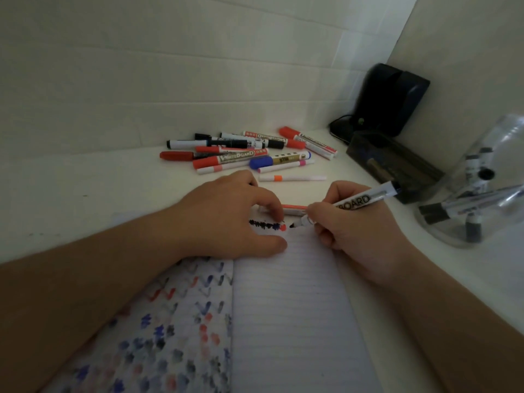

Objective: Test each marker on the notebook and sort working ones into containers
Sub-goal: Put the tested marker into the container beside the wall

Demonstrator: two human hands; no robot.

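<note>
An open lined notebook lies in front of me, its left page covered with coloured test marks. My right hand grips a white whiteboard marker, its black tip touching the right page beside a row of black, blue and red scribbles. My left hand rests flat on the notebook, fingers apart, fingertips next to an orange-striped marker. A pile of several red, black and blue markers lies farther back on the white table.
A clear round container holding several black markers stands at the right. A dark rectangular tray sits behind my right hand, with a black device in the corner. A lone white marker with an orange band lies near the pile.
</note>
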